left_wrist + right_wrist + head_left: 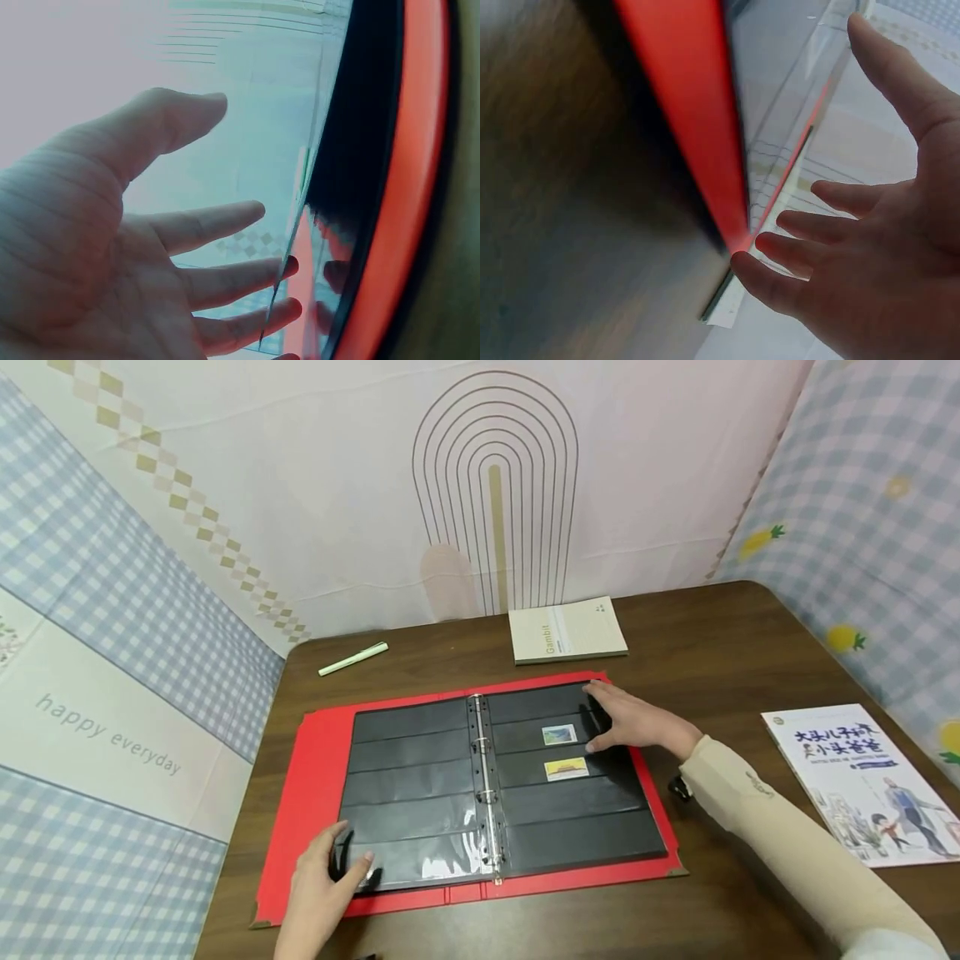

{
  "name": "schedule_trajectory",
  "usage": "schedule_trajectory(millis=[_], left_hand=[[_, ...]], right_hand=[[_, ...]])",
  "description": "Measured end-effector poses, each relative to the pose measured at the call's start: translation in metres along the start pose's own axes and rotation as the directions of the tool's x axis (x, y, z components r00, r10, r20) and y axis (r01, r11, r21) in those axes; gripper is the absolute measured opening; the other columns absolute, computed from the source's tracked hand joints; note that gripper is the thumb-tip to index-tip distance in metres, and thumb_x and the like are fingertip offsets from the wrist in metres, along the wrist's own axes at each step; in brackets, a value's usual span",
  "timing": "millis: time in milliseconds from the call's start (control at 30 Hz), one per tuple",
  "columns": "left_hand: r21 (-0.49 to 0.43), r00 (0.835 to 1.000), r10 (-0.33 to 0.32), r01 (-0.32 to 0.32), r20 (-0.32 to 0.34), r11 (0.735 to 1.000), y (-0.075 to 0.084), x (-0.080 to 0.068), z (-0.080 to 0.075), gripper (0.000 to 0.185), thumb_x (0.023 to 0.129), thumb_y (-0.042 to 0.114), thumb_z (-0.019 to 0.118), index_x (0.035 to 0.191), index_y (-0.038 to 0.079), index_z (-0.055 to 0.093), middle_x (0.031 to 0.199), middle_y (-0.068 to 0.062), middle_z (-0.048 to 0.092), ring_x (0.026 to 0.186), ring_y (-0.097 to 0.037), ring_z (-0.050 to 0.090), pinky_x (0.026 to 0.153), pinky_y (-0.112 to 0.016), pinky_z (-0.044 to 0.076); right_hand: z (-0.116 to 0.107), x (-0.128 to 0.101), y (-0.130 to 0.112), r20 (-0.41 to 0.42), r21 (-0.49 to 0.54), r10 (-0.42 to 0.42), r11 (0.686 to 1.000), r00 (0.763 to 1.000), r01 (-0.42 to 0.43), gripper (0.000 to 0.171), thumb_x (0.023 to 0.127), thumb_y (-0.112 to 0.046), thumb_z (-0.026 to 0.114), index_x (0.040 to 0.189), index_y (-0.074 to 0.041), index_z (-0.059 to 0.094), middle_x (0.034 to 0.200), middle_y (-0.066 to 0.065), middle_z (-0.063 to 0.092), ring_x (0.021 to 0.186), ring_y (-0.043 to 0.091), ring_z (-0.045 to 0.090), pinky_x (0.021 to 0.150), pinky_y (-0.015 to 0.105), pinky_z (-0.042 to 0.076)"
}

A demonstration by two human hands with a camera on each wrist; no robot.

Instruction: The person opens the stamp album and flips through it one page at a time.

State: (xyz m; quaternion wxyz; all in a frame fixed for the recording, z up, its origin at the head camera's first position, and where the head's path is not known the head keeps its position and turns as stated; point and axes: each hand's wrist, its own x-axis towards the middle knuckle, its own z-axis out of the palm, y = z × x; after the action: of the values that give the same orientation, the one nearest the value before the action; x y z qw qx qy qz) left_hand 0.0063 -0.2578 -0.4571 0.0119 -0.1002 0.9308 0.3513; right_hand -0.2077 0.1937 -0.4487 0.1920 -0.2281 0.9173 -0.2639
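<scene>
Red-covered and lying open flat, the stamp album point(315, 777) sits on the near middle of the brown table point(735, 643), its long axis running left to right and its ring spine point(486, 777) running near to far down the centre. Black pocket pages point(408, 777) fill both halves; two stamps point(559, 734) sit in the right page's upper rows, one just nearer than the other.

The left hand point(322, 885) rests at the near-left corner of the left page, fingers spread and fairly straight, thumb laid on the glossy sheet. From the left wrist view its fingertips point(289, 264) meet the edge of the clear sheet, though whether they lift it I cannot tell. The right hand point(637, 722) lies flat on the far-right part of the right page, fingers straight and pointing left, just right of the two stamps. It is the nearer hand to them; the left is well apart, across the spine.

Farther out, a closed notebook point(567, 630) lies beyond the album near the far edge, a pale green pen point(353, 659) to its left, and a picture book point(862, 781) at the right of the table. Patterned cloth panels point(112, 610) wall the table in.
</scene>
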Motion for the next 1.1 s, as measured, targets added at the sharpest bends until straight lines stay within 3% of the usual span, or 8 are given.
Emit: schedule_trajectory(millis=[267, 433, 633, 900, 1100], left_hand=[[0.048, 0.995, -0.052, 0.048, 0.085, 0.998, 0.001, 0.003, 0.006, 0.073, 0.093, 0.033, 0.073, 0.148, -0.005, 0.043, 0.154, -0.035, 0.032, 0.138, -0.058, 0.025, 0.102, -0.078, 0.024], [0.033, 0.988, -0.088, 0.084, 0.129, 0.996, 0.006, 0.003, 0.008, 0.092, 0.088, 0.037, 0.078, 0.156, 0.001, 0.03, 0.162, -0.031, 0.013, 0.143, -0.058, 0.013, 0.1, -0.082, 0.015], [-0.005, 0.982, -0.041, 0.042, 0.182, 0.999, 0.012, 0.004, 0.017, 0.105, 0.08, 0.036, 0.085, 0.16, 0.006, 0.025, 0.166, -0.027, -0.003, 0.146, -0.06, -0.003, 0.102, -0.083, 0.002], [0.031, 0.971, -0.035, 0.029, 0.238, 0.999, 0.013, 0.007, 0.027, 0.109, 0.076, 0.035, 0.089, 0.161, 0.009, 0.026, 0.164, -0.032, -0.006, 0.143, -0.063, -0.008, 0.099, -0.085, -0.005], [0.044, 0.968, -0.038, 0.028, 0.247, 0.999, 0.017, 0.009, 0.032, 0.106, 0.075, 0.031, 0.091, 0.16, 0.01, 0.03, 0.163, -0.032, -0.01, 0.143, -0.063, -0.011, 0.099, -0.084, -0.006]], right_hand=[[0.003, 0.01, 0.006, 0.046, -0.028, 0.043, 0.999, 0.998, -0.041, 0.11, 0.083, -0.035, 0.084, 0.156, 0.011, 0.015, 0.162, 0.034, 0.006, 0.149, 0.049, 0.009, 0.115, 0.063, 0.023], [0.006, 0.013, 0.003, 0.082, -0.086, 0.08, 0.994, 0.993, -0.073, 0.107, 0.085, -0.035, 0.083, 0.154, 0.015, 0.018, 0.162, 0.035, 0.003, 0.15, 0.05, 0.005, 0.117, 0.062, 0.019], [0.006, 0.012, -0.003, 0.076, -0.117, 0.099, 0.989, 0.992, -0.09, 0.103, 0.086, -0.032, 0.082, 0.154, 0.014, 0.019, 0.162, 0.034, 0.006, 0.15, 0.048, 0.009, 0.118, 0.059, 0.019], [0.01, 0.009, -0.009, 0.015, -0.17, 0.042, 0.985, 0.999, -0.038, 0.096, 0.086, -0.026, 0.083, 0.152, 0.015, 0.027, 0.157, 0.037, 0.024, 0.146, 0.049, 0.025, 0.116, 0.057, 0.027], [0.017, 0.006, -0.011, -0.113, -0.184, -0.006, 0.983, 0.994, -0.015, 0.095, 0.078, -0.017, 0.089, 0.148, 0.016, 0.034, 0.15, 0.035, 0.041, 0.137, 0.047, 0.041, 0.111, 0.057, 0.035]])
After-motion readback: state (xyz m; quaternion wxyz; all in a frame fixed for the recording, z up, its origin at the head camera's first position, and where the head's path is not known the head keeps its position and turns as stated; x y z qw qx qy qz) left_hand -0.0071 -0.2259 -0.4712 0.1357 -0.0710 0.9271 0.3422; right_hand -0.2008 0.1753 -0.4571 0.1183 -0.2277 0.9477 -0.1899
